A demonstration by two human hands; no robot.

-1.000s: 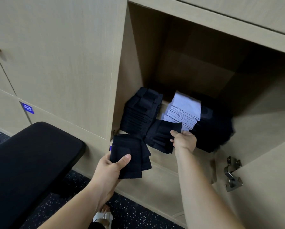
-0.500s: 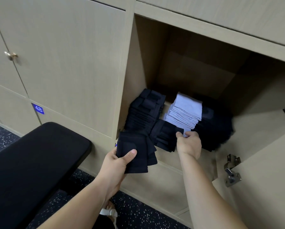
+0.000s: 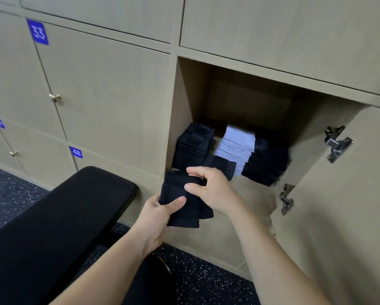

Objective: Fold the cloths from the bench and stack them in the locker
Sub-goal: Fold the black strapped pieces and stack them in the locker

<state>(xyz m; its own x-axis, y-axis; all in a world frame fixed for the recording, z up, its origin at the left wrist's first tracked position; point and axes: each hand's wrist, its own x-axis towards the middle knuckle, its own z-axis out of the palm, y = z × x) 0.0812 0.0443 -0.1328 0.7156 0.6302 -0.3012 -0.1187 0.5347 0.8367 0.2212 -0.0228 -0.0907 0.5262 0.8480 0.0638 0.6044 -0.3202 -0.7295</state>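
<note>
Fingers [image 3: 196, 171] of the right hand [image 3: 213, 190] curl over the upper edge of a bundle of folded black cloths [image 3: 173, 188], and with the thumb below them they pinch the top of it. Under that, the left hand [image 3: 160, 211] grasps the same bundle from the lower left: its thumb lies flat across the front face and the other fingers are hidden behind the fabric. The bundle is held upright in the air, just in front of the lower left corner of the open locker [image 3: 182, 102], not yet inside it. Its layers fan apart a little at the bottom edge.

Behind the hands, the floor of the locker carries several piles. A black stack [image 3: 193, 146] stands against the left wall, a pale stack [image 3: 237, 144] sits just beside it in the middle, and a darker heap [image 3: 266, 164] fills the right side, its edges blurred. One loose black cloth [image 3: 223, 166] lies at the front, touching the foot of the pale stack, just beyond the right knuckles.

To the right, the locker door [image 3: 338, 227] hangs open with two metal hinges [image 3: 336, 144] on its inner face. To the left run closed doors with small brass knobs [image 3: 55, 98] and blue number labels, 33 [image 3: 38, 31] and 48 [image 3: 76, 152]. A black padded bench [image 3: 63, 216] reaches in from the lower left, near the left wrist, over a dark speckled floor [image 3: 8, 190].
</note>
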